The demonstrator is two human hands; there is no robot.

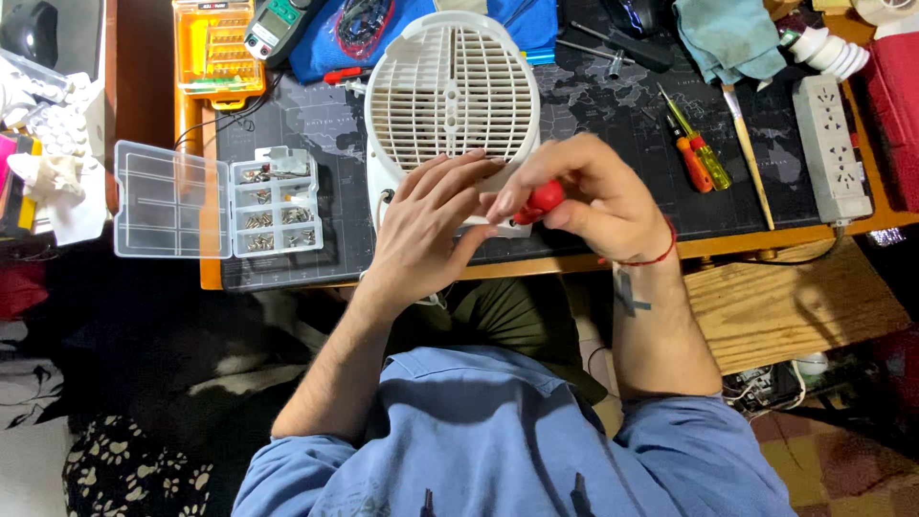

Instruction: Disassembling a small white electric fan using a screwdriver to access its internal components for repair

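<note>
The left hand [428, 225] lay flat on the bottom part of a white fan [450, 105], with its fingers spread a little. The fan lay face up on a dark mat [593, 96], and most of it sat just past the fingertips. The right hand [584, 196] was right beside the left hand. Its fingers were curled tight around the red handle of a screwdriver [544, 199]. The tip was hidden, so it was not clear what it touched. Off to the left of the left hand sat an open clear box of screws [276, 201]. To the right of the right hand lay two more screwdrivers [697, 153], a thin stick [749, 158] and a white power strip [828, 144].
</note>
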